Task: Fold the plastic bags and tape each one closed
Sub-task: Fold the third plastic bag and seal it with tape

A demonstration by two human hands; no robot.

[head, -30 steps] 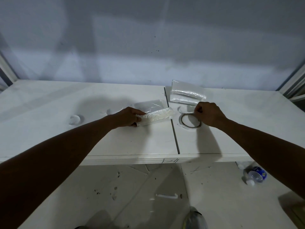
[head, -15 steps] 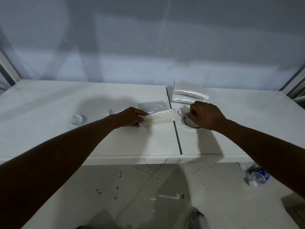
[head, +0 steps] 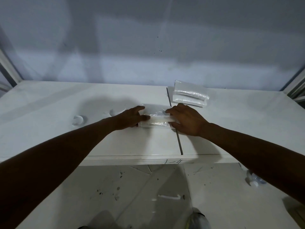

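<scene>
The left hand (head: pixel 130 119) is covering the 9 o'clock end of the folded bag (head: pixel 155 125). The right hand (head: pixel 186 120) is hiding its 3 o'clock end, where the tape strip (head: pixel 162 119) is disappearing. At 4 o'clock the right forearm is masking a blurred bottle (head: pixel 252 180) on the floor. At 6 o'clock the edge is cutting off an unidentifiable grey object (head: pixel 197 220).
</scene>
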